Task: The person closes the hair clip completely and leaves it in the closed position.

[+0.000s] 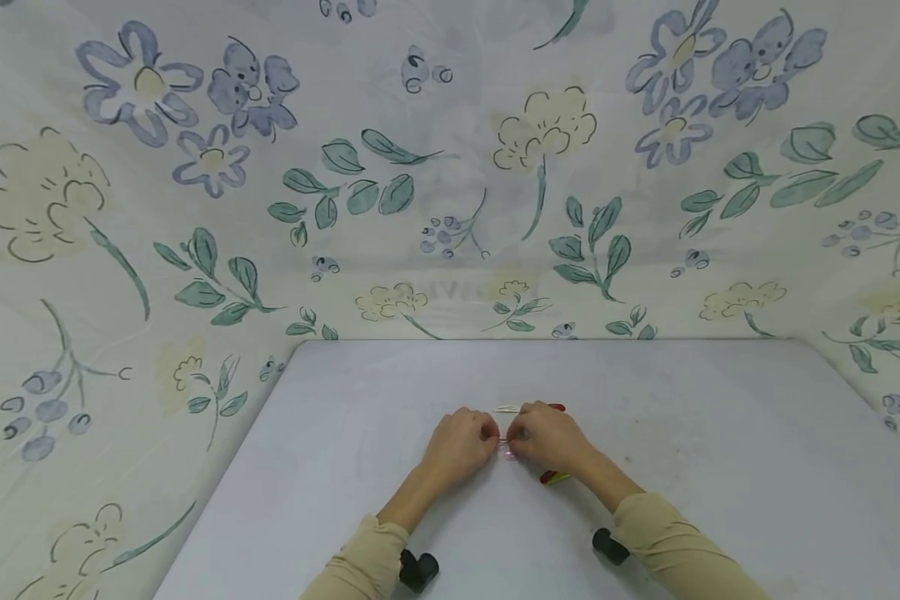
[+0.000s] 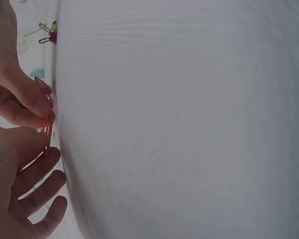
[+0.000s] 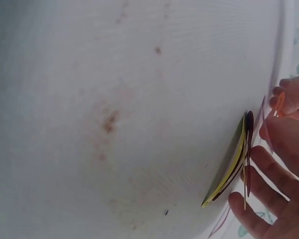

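Observation:
An orange snap hair clip (image 2: 46,127) is held between both hands, small and partly covered by the fingers. My left hand (image 1: 461,446) pinches one end with thumb and forefinger; in the left wrist view its other fingers spread apart. From the opposite side my right hand (image 1: 551,437) pinches the clip, its remaining fingers loosely extended in the right wrist view. Just below the fingertips, a pink clip (image 1: 510,455) lies on the table. Beside the right hand are a yellow hair clip (image 3: 228,174) and a dark red one (image 3: 249,149), overlapping each other in the right wrist view.
Past the hands lie a whitish clip (image 1: 506,409) and a red clip (image 1: 557,407), partly behind the right hand. The white table (image 1: 345,375) meets a flowered cloth (image 1: 465,275) at its far edge. Brown specks (image 3: 109,121) mark the tabletop.

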{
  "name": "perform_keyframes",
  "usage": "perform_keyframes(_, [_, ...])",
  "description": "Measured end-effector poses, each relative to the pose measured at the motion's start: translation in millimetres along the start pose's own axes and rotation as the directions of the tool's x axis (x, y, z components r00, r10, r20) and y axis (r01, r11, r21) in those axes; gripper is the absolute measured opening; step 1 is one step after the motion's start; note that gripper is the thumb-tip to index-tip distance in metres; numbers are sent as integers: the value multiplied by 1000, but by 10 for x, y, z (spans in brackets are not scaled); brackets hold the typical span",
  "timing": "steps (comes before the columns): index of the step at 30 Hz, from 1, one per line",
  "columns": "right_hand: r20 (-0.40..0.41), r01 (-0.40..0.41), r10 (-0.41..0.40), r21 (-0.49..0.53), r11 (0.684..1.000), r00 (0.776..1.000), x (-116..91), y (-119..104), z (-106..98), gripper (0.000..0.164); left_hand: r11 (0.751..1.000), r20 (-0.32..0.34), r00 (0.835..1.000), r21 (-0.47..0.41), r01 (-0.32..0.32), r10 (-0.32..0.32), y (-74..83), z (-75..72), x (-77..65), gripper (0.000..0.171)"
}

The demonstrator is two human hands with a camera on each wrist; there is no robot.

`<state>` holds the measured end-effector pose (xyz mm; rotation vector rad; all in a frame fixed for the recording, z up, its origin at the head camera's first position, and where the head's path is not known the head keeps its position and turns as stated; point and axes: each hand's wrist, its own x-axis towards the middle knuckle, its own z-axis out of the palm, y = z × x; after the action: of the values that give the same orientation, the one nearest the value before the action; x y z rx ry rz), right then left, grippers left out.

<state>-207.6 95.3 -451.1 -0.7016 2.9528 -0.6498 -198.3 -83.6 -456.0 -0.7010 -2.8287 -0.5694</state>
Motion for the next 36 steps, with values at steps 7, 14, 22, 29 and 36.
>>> perform_keyframes(7, [13, -14, 13, 18, 1000, 1000, 2, -6, -8, 6, 998, 0, 1000, -58, 30, -30, 0, 9, -1, 4])
perform_keyframes(14, [15, -51, 51, 39, 998, 999, 10, -6, -1, 5, 985, 14, 997, -155, 81, -80, -6, 7, -4, 4])
perform_keyframes(22, [31, -69, 67, 64, 996, 997, 11, -12, -28, 5, 974, 4, 996, -205, 91, -92, -4, 8, -14, 7])
perform_keyframes(29, [27, -71, 69, 78, 994, 997, 4, -7, -37, 4, 964, 24, 995, -249, 96, -93, 9, -22, -24, 9])
perform_keyframes(36, [24, -71, 69, 83, 994, 997, -4, 3, -34, 6, 954, 51, 995, -285, 94, -83, -22, -6, 0, 9])
